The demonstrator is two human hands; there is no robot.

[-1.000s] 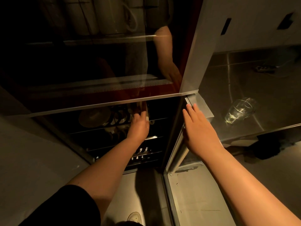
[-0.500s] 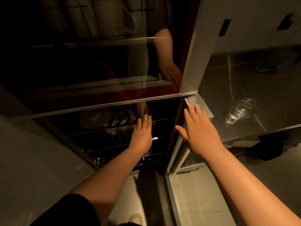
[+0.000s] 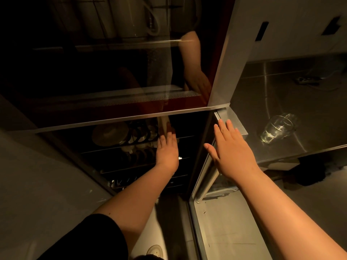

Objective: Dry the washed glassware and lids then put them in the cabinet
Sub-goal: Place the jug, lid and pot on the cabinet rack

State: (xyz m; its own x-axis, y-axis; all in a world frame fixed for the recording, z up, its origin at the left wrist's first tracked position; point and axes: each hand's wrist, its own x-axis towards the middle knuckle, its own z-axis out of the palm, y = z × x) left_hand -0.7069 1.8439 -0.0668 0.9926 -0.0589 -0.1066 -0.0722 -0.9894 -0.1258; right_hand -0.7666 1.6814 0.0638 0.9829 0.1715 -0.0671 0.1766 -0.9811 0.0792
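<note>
At the far left we see a plain grey wall panel (image 3: 37, 175), and below it our black sleeve (image 3: 90, 239) at the bottom edge. Next comes the cabinet (image 3: 122, 121), a dark box with a thin metal frame; its upper part is closed behind dark, shiny glass (image 3: 112, 72) that mirrors an arm and hand. Behind that glass we can faintly make out pale mugs or jugs on a shelf. The lower part stands open onto wire racks (image 3: 131, 149). A round, pale lid (image 3: 109, 134) leans upright in the top rack, with a row of dark-rimmed round pieces beside it, too dim for us to name. More rounded metal pieces glint on the bottom rack.

Our left hand (image 3: 168, 151) reaches into the open lower part, back upward, fingers straight and together, holding nothing; the fingertips lie by the top rack, and we cannot tell whether they touch it.

Right of it stands the cabinet door (image 3: 204, 177), swung open, glass in a metal frame, edge-on to us. Our right hand (image 3: 231, 149) is flat with fingers spread and thumb out, its fingertips at the door's top corner, gripping nothing.

Further right is the steel table (image 3: 281, 87), brushed and reflective. A clear glass (image 3: 277, 130) lies on its side near the front edge, well apart from the cabinet. A power strip (image 3: 308, 79) rests at the back.
</note>
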